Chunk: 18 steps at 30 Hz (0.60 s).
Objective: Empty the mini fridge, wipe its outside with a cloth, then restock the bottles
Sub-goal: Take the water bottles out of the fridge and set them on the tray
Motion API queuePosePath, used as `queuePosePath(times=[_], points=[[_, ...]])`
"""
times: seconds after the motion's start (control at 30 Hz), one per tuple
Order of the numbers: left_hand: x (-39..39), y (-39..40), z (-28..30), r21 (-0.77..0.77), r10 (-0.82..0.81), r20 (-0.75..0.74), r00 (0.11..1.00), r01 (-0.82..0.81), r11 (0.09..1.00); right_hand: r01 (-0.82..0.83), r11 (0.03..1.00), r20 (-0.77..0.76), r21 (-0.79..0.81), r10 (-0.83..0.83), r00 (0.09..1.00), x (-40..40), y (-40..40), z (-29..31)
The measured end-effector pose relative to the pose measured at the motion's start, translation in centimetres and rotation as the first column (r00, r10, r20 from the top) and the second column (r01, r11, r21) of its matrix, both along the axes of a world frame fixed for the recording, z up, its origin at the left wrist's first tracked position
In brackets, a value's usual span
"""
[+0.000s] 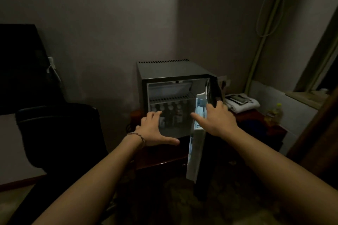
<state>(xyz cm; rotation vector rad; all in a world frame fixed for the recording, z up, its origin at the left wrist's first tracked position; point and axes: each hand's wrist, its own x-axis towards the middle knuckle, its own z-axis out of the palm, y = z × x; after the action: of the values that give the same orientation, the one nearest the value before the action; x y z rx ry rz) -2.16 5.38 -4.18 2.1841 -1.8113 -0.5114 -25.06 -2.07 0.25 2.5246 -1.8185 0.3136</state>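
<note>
The mini fridge (173,71) stands on a dark wooden cabinet (164,157) in the room's corner, its door (198,142) swung wide toward the viewer on the right, and the row of bottles (171,113) stands untouched on the lower level under the wire shelf (170,99), so the emptying step appears to be only starting. The left hand (155,129) reaches toward the opening with fingers loosely spread and thumb held out, holding nothing; the right hand (217,117) sits at the door's top edge, fingers spread and the index pointing in toward the bottles, though whether it actually touches the door is hard to tell. To do this well, I would keep the door steadied, take the nearest bottle first by its body, and lift it clear of its neighbours before drawing it out. More bottles seem to sit in the door rack (200,113), dimly lit. An office chair (60,133) stands close on the left
</note>
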Motion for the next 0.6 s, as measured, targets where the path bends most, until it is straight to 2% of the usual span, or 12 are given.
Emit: queuePosePath(times=[0.17, 0.4, 0.5, 0.6], points=[[-1.0, -0.8, 0.1, 0.010, -0.006, -0.040, 0.999, 0.007, 1.000, 0.103, 0.994, -0.179, -0.021, -0.105, 0.978, -3.6, -1.7, -0.1], [-1.3, -3.8, -0.6, 0.036, -0.021, 0.002, 1.000, 0.021, 0.999, 0.205, 0.978, -0.229, -0.028, -0.206, 0.952, -5.6, -4.5, -0.9], [-1.6, -5.4, -1.6, 0.050, 0.001, 0.017, 1.000, -0.002, 0.999, 0.130, 0.989, -0.218, -0.067, -0.142, 0.966, -5.3, -5.7, -1.2], [-2.1, -7.0, -2.7, 0.052, 0.038, 0.014, 0.999, -0.038, 0.998, -0.077, 0.989, -0.201, -0.125, 0.051, 0.978, -4.0, -7.1, -2.1]])
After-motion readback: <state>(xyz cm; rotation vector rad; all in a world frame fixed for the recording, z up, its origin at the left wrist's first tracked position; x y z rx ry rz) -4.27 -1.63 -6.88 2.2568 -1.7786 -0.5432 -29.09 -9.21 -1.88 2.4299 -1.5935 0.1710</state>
